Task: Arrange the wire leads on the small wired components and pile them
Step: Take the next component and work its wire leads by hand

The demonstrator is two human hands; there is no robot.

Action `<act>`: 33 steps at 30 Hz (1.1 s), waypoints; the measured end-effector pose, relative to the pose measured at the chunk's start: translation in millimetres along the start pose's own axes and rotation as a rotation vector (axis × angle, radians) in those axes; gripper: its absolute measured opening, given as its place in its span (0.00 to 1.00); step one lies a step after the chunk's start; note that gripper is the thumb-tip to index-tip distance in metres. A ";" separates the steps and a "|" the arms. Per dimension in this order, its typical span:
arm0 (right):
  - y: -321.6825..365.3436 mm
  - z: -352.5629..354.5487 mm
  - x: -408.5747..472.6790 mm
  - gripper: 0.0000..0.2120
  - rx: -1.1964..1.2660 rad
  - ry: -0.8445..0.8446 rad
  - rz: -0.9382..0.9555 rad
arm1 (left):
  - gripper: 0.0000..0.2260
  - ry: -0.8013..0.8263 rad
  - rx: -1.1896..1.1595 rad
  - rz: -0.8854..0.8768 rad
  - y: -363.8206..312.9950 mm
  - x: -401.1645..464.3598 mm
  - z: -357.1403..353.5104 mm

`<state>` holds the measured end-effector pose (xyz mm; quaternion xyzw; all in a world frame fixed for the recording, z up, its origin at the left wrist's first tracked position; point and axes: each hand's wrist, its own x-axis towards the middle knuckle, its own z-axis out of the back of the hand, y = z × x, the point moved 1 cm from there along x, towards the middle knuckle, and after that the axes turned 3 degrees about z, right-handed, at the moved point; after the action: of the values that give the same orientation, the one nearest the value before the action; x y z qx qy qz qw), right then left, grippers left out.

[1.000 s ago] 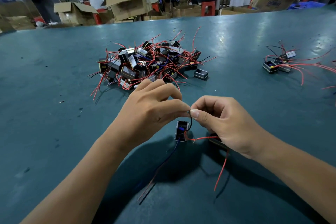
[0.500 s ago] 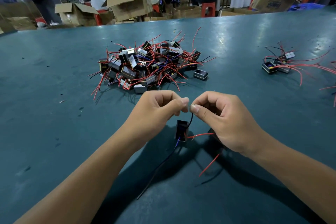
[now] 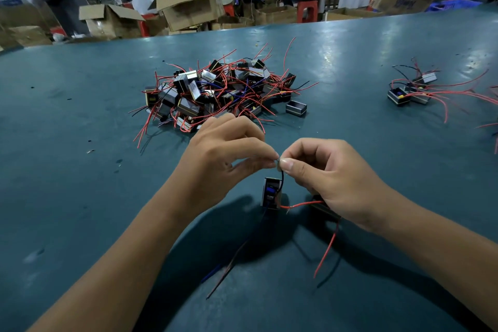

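Dozens of small wired components lie heaped in a big pile (image 3: 215, 91) on the teal tabletop (image 3: 67, 170), left of centre, their red, black and blue leads sticking out in all directions. Just right of that heap sits a lone component (image 3: 296, 108) with no leads showing. Nearer the camera, the left hand (image 3: 215, 159) has its grip clamped, thumb and forefinger pinching the tip of a black lead (image 3: 282, 175). The right hand (image 3: 331, 178) pinches the same tip from the other side, fingertips of both hands almost touching. Below them hangs the held component (image 3: 271, 193), upright, above the tabletop. A red lead (image 3: 327, 250) runs from it under the right hand and trails down. Far right lies a smaller pile (image 3: 412, 89) with long red leads.
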<state>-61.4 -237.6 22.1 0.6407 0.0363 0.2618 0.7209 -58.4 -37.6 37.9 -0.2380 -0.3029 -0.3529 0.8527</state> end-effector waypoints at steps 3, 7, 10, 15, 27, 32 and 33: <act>-1.9 0.2 0.4 0.05 -0.032 0.000 0.021 | 0.05 0.023 0.033 -0.020 0.5 -0.7 1.0; -4.9 0.6 -0.1 0.05 -0.089 -0.019 0.065 | 0.06 0.034 0.002 0.000 -2.5 -0.8 -1.5; -6.0 0.5 -1.2 0.05 -0.164 -0.057 0.118 | 0.05 0.084 -0.175 0.118 -4.6 -1.0 -4.0; -7.8 -0.7 -2.2 0.06 -0.295 -0.107 0.151 | 0.09 0.208 -0.635 0.616 -8.2 -4.5 -14.4; -19.1 4.2 4.9 0.07 -0.070 -0.170 0.023 | 0.07 0.268 -0.665 0.685 -7.2 -4.8 -26.1; -20.3 5.7 4.9 0.07 -0.011 -0.135 -0.014 | 0.05 0.252 -0.723 0.708 -12.1 -2.5 -28.3; -20.3 6.7 4.9 0.08 0.016 -0.131 -0.034 | 0.03 0.261 -0.736 0.710 -11.8 -3.2 -28.2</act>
<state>-47.9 -242.4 5.5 0.6616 0.0020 0.2067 0.7208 -59.2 -61.2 18.2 -0.5635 0.0491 -0.1521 0.8105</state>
